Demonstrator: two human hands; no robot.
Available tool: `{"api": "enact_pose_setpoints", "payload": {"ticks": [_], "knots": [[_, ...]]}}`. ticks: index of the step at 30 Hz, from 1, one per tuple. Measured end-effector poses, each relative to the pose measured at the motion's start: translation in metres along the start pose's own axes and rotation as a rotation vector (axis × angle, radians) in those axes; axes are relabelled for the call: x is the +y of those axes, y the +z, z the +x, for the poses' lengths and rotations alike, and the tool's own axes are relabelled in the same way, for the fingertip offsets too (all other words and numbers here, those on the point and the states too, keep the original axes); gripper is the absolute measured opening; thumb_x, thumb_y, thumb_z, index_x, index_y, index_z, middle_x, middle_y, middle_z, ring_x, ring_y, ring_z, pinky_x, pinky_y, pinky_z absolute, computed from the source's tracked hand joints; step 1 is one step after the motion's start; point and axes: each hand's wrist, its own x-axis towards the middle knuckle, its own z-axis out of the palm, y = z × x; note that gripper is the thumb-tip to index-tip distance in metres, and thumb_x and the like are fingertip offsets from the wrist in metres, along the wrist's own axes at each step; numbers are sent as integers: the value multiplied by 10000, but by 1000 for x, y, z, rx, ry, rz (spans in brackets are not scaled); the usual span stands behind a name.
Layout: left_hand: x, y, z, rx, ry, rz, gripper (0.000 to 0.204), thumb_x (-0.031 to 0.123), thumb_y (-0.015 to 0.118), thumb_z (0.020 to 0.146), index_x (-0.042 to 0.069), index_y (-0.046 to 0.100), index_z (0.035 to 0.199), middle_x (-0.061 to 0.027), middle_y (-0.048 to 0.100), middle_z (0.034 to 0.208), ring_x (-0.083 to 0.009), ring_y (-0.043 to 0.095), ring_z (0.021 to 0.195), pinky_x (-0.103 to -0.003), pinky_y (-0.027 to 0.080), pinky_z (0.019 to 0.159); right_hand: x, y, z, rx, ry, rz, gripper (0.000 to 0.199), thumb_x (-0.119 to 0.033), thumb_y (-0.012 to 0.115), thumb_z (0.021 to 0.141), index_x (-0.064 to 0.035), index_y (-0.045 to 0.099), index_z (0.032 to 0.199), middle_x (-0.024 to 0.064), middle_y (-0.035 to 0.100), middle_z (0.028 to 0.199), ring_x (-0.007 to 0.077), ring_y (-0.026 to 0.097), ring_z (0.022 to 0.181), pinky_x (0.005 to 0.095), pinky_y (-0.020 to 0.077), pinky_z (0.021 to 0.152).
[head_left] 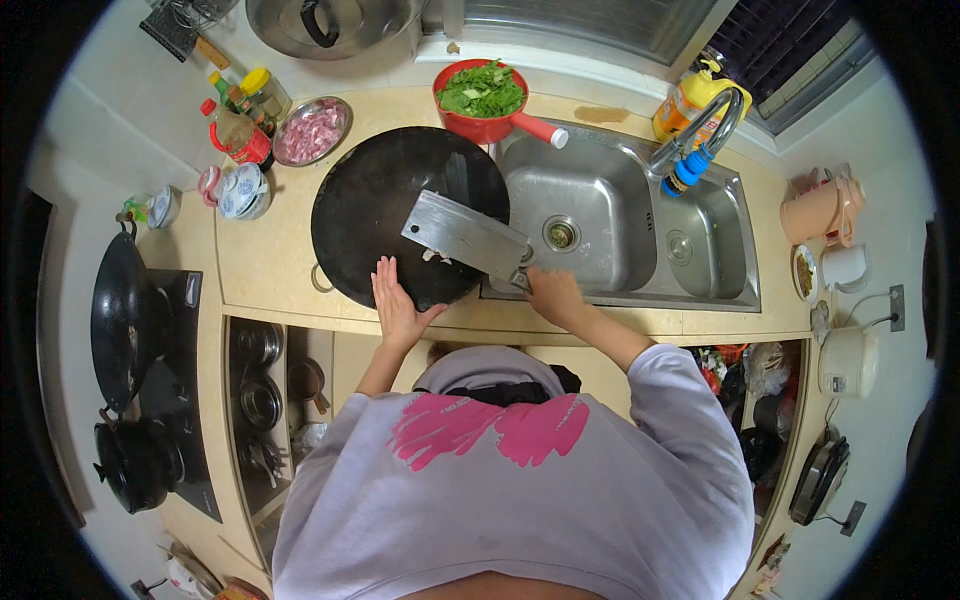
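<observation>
Centre: right hand (553, 293) curled round a cleaver (465, 233) by pale scraps (434, 257) on a black chopping board (375, 195); left hand (398, 308) outstretched, empty. Probably chopping; the next stroke needs fingertips clear.

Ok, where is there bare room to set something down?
The counter left of the round black board, nearer than the meat plate and white jar, looks free; so does the large sink basin. Crowded: the back-left corner with bottles, and the board under the left hand and cleaver.
</observation>
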Motion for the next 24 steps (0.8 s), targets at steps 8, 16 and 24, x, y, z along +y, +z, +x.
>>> {"api": "enact_pose_setpoints", "payload": {"ticks": [8,16,24], "knots": [[0,0,-1,7,-10,11,1133,327,830,546,-47,136,1360,-250,248,1372,-402,191,1316,-499,125,1089,4,-12,4,-44,-30,108,255,-187,622,757,-32,541,942,207,638,811,354,633,785,445,502,661],[0,-3,0,1,-2,21,1105,304,827,557,-64,148,1347,-242,243,1384,-406,208,1311,-499,138,1084,-7,-7,30,-74,16,237,231,-211,591,774,-5,569,878,220,624,847,382,605,813,469,481,706],[-1,2,-3,15,4,18,1134,334,832,543,-47,141,1358,-246,240,1381,-401,190,1316,-495,121,1092,-15,-16,1,-75,-41,128,282,-200,587,778,-23,519,986,180,635,811,367,616,768,464,492,660]]}}
